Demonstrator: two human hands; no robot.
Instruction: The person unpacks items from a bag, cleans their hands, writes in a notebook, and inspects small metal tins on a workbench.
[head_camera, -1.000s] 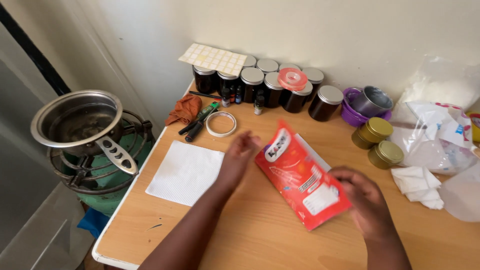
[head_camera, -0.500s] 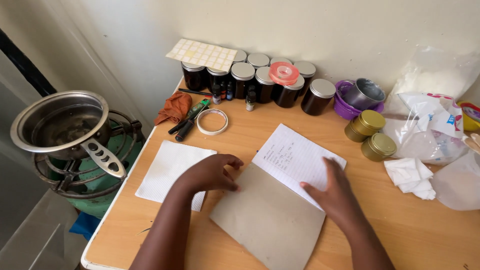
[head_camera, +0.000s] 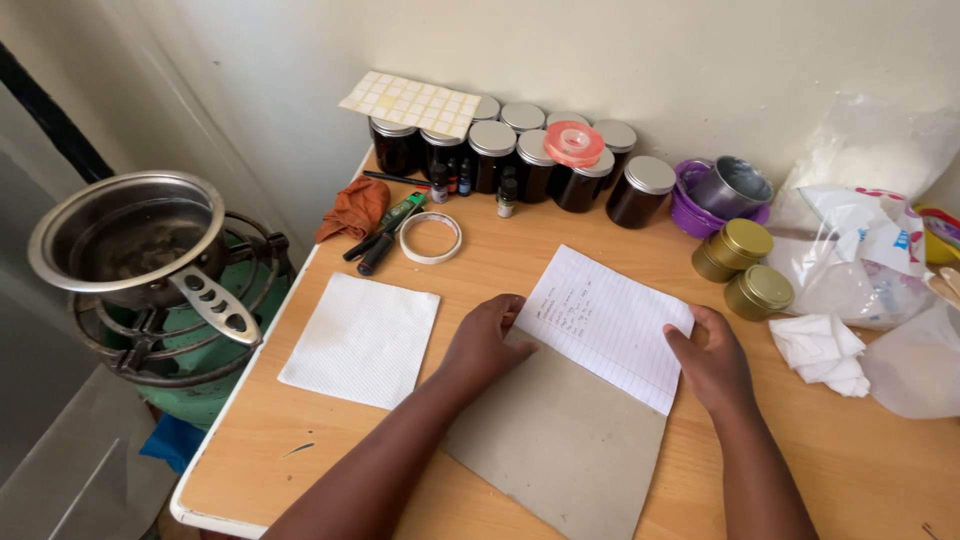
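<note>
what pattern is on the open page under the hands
White with ruled lines and some handwriting, on the notebook page; the head view shows it.

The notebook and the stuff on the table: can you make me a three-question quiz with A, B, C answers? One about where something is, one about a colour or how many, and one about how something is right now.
1. Where is the roll of tape?
A. on the table, between the dark jars and the white napkin
B. inside the metal pot
C. on the notebook

2. How many gold tins stand right of the notebook?
A. one
B. three
C. six

3. How is the notebook now?
A. shut
B. open, lined page showing
C. rolled up

Answers:
1 A: the tape ring lies flat on the wood, in front of the dark jars and beyond the napkin.
2 B: three round gold lids show.
3 B: the left hand and right hand press its edges, and a written lined page faces up.
</note>
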